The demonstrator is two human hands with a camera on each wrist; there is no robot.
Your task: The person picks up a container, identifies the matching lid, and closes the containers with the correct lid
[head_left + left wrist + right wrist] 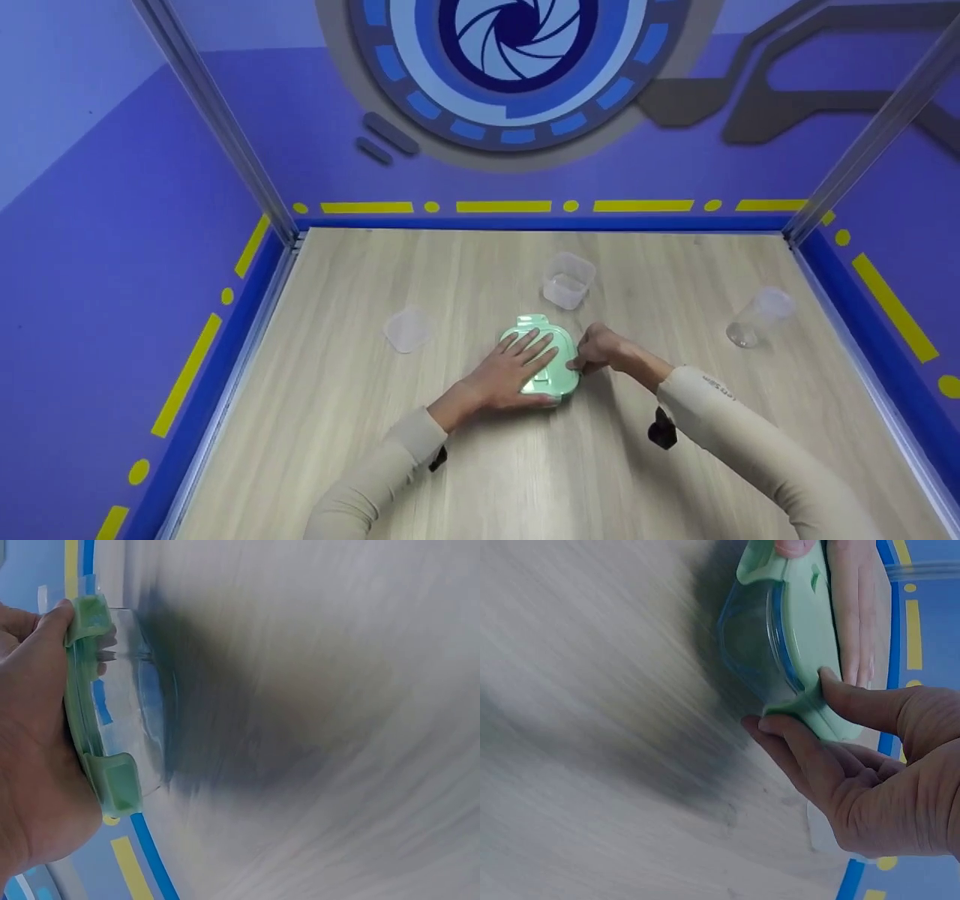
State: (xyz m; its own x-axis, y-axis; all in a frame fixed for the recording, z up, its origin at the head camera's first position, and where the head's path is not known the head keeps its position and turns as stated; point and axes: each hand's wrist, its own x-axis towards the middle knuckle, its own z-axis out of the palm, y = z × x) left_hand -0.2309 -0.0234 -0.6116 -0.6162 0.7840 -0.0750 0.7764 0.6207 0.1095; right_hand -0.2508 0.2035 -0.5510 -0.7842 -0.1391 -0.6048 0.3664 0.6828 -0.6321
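Note:
A clear food container with a light green clip-on lid sits on the wooden table. My left hand lies flat over the lid, fingers spread, thumb along the near edge. In the left wrist view that thumb rests by one side clip, while another clip hangs down over the clear wall. My right hand pinches the right side clip, thumb on top of the lid and curled fingers under the flap. At the far side a clip sticks outward.
Behind the container stands a small translucent square tub. To the left lies a translucent square lid. A clear cylindrical jar lies on its side at the right. Blue printed walls enclose the table at back and sides.

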